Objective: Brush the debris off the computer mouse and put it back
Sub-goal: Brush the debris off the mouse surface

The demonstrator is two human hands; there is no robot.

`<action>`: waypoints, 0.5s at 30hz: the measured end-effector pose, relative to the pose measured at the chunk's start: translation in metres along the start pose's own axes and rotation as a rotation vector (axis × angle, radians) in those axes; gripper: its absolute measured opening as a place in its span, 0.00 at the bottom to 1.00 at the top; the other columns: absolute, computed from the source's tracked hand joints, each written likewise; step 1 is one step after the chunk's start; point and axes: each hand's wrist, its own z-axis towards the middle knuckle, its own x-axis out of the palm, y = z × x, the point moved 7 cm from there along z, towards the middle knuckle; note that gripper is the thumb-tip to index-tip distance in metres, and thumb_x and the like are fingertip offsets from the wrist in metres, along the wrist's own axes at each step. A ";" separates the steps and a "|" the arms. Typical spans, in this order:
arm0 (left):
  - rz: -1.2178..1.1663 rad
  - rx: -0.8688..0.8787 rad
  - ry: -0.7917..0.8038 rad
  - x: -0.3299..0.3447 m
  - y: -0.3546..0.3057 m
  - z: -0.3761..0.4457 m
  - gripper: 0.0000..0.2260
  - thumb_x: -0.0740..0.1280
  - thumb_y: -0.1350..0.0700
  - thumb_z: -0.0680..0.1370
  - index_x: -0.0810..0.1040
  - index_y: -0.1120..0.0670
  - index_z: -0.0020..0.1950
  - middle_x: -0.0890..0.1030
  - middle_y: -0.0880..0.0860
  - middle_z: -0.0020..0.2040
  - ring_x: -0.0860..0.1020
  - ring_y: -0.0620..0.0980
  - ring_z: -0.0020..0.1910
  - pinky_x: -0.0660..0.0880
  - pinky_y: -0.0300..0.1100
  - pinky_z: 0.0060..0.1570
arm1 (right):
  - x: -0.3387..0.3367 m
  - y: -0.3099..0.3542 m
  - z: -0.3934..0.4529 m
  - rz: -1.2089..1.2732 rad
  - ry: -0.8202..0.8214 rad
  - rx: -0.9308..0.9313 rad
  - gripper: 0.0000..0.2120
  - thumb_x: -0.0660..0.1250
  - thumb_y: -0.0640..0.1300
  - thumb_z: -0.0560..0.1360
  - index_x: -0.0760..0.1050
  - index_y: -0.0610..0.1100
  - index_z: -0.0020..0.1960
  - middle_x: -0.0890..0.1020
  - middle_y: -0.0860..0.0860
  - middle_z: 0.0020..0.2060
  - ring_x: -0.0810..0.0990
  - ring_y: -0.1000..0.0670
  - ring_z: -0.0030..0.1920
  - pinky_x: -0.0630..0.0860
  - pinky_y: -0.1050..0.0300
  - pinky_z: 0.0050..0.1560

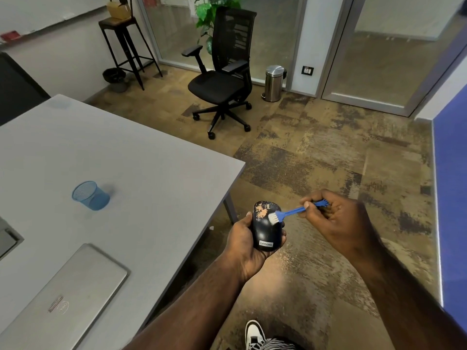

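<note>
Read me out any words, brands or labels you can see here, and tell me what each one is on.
"Lenovo": white label on the near end of the black mouse, held in the left hand.
Logo on the closed laptop: too blurred to read.
Wall socket plate: too small to read.

A grey table (151, 157) bears a blue mesh pen cup (90, 195). A closed silver laptop (63, 299) lies nearer its front edge.
</note>
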 end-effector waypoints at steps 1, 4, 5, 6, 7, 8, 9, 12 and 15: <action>0.001 -0.001 0.007 0.000 0.000 0.000 0.26 0.49 0.46 0.83 0.76 0.65 0.61 0.82 0.64 0.42 0.80 0.58 0.37 0.81 0.45 0.35 | -0.002 -0.003 0.002 -0.041 -0.028 0.029 0.07 0.69 0.45 0.76 0.82 0.56 0.49 0.85 0.54 0.35 0.85 0.55 0.33 0.78 0.63 0.28; 0.011 -0.010 0.013 -0.001 0.001 0.001 0.26 0.50 0.46 0.83 0.76 0.65 0.61 0.82 0.64 0.43 0.80 0.58 0.37 0.81 0.46 0.36 | -0.010 -0.004 0.007 -0.109 -0.105 0.036 0.07 0.68 0.45 0.77 0.80 0.56 0.52 0.85 0.55 0.37 0.84 0.57 0.35 0.79 0.63 0.29; 0.013 -0.013 0.013 -0.001 0.001 0.001 0.26 0.50 0.46 0.83 0.76 0.65 0.60 0.82 0.64 0.43 0.81 0.58 0.37 0.81 0.46 0.36 | -0.012 -0.002 0.007 -0.084 -0.118 0.028 0.08 0.68 0.45 0.77 0.80 0.56 0.52 0.85 0.55 0.37 0.85 0.56 0.36 0.81 0.59 0.31; 0.010 -0.011 0.014 -0.002 0.001 0.001 0.26 0.50 0.46 0.83 0.76 0.65 0.60 0.83 0.64 0.43 0.81 0.58 0.37 0.81 0.46 0.36 | -0.013 -0.001 0.007 -0.049 -0.119 0.017 0.08 0.68 0.45 0.76 0.81 0.57 0.51 0.85 0.55 0.37 0.86 0.54 0.36 0.81 0.57 0.32; 0.006 -0.007 0.016 -0.002 0.000 0.002 0.26 0.50 0.46 0.83 0.76 0.65 0.59 0.83 0.64 0.43 0.81 0.58 0.37 0.81 0.46 0.37 | -0.012 0.001 0.006 -0.015 -0.102 0.003 0.08 0.69 0.44 0.76 0.81 0.57 0.50 0.85 0.55 0.35 0.85 0.53 0.35 0.81 0.56 0.31; 0.001 -0.003 0.020 -0.003 -0.001 0.002 0.26 0.50 0.46 0.83 0.77 0.66 0.59 0.83 0.64 0.43 0.81 0.59 0.37 0.81 0.46 0.37 | -0.010 0.002 0.004 0.010 -0.074 -0.009 0.09 0.70 0.43 0.76 0.82 0.58 0.48 0.85 0.54 0.35 0.84 0.53 0.32 0.80 0.58 0.28; -0.002 0.000 0.024 -0.003 -0.001 0.003 0.26 0.50 0.46 0.83 0.77 0.66 0.59 0.83 0.64 0.43 0.81 0.58 0.37 0.81 0.47 0.37 | -0.007 0.002 0.003 0.017 -0.048 -0.018 0.10 0.70 0.42 0.76 0.82 0.58 0.47 0.85 0.54 0.35 0.84 0.53 0.31 0.78 0.61 0.26; -0.002 -0.001 0.037 -0.003 -0.002 0.004 0.27 0.50 0.46 0.83 0.77 0.66 0.59 0.83 0.64 0.44 0.81 0.58 0.36 0.81 0.47 0.37 | -0.004 -0.002 0.005 -0.050 -0.040 0.018 0.08 0.69 0.43 0.76 0.82 0.57 0.48 0.85 0.54 0.34 0.83 0.55 0.32 0.77 0.62 0.26; 0.000 -0.011 0.041 -0.004 0.000 0.003 0.27 0.50 0.45 0.83 0.78 0.66 0.57 0.83 0.64 0.44 0.82 0.58 0.37 0.81 0.47 0.37 | -0.010 -0.004 0.008 -0.091 -0.097 0.031 0.06 0.67 0.47 0.76 0.81 0.57 0.50 0.85 0.56 0.36 0.84 0.58 0.34 0.77 0.66 0.27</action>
